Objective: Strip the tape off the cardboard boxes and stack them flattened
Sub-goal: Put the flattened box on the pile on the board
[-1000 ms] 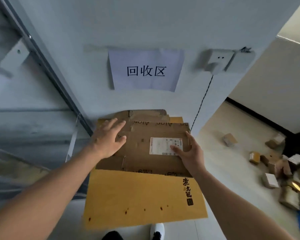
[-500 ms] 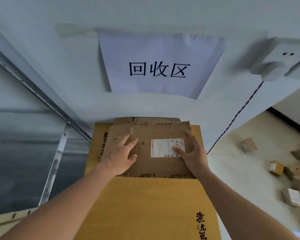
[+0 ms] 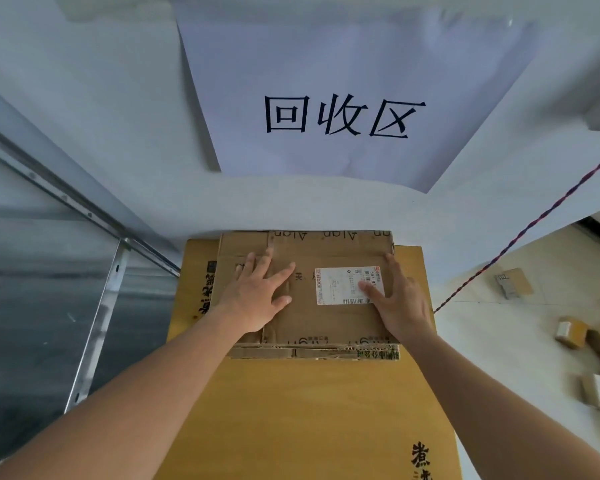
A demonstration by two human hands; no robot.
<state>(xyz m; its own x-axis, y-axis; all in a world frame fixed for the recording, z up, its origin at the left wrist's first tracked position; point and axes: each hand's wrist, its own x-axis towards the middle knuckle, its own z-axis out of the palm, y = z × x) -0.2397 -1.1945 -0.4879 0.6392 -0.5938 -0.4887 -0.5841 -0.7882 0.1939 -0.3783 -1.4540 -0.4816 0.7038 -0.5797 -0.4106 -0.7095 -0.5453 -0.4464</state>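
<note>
Two hands flat on the flattened brown box | atop the yellow sheet, far end by the wall | left hand, right hand fingers straight, gripping nothing | uneven pressing could skew the stack.

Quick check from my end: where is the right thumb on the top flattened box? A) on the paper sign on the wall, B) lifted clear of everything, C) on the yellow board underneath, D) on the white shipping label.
D: the right hand lies flat on the top flattened box, its thumb resting on the white shipping label.
</note>
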